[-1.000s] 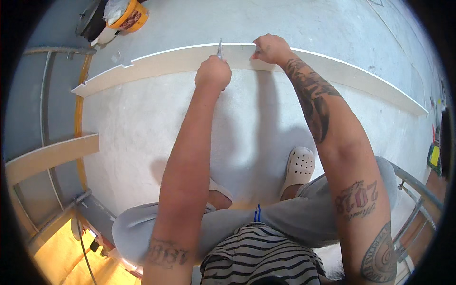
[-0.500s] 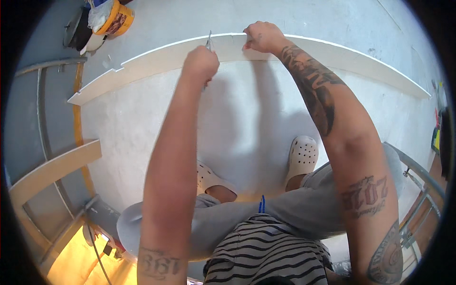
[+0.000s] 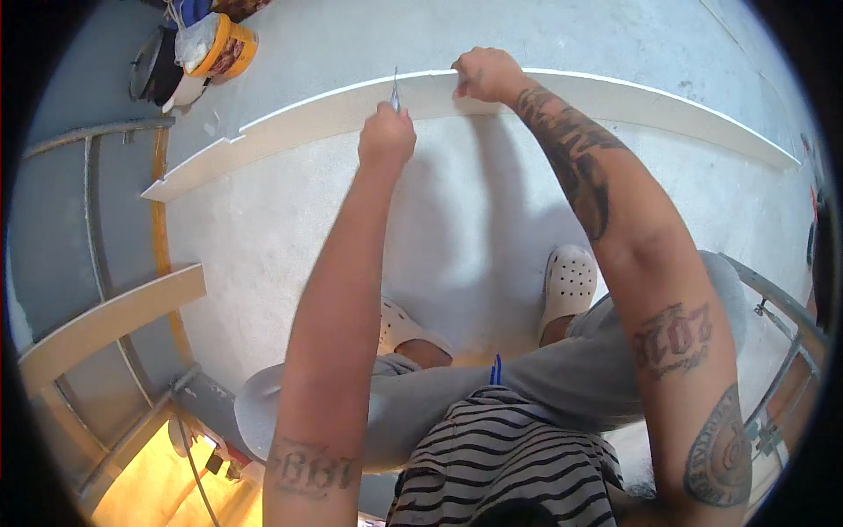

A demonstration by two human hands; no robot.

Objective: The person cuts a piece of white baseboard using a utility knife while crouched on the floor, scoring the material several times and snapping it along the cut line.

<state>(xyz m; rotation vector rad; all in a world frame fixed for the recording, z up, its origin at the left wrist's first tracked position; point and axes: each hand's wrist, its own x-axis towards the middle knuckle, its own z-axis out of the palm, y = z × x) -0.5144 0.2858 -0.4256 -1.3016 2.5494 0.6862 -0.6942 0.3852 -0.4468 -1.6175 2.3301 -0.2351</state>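
Observation:
My left hand [image 3: 386, 136] is closed around a utility knife [image 3: 395, 95], of which a slim, pointed metal blade sticks up past the fingers. Most of its handle is hidden in my fist. Behind the blade runs a long, narrow white board strip [image 3: 316, 112], bowed by the lens, with a small notch in its upper edge towards the left end. To the right of the knife, my right hand [image 3: 485, 75] pinches the strip's upper edge, fingers bent over it. Whether the blade touches the strip, I cannot tell.
A yellow bucket [image 3: 230, 48] with a plastic bag stands at the far left beside a black container [image 3: 160, 66]. Metal frames [image 3: 97, 220] rise on both sides, and a short board [image 3: 114, 307] lies across the left one. My feet, in white clogs [image 3: 569, 281], are on the pale surface.
The whole view has shifted slightly right and down. My left hand with the knife has come a little lower against the strip; my right hand keeps its hold on the edge.

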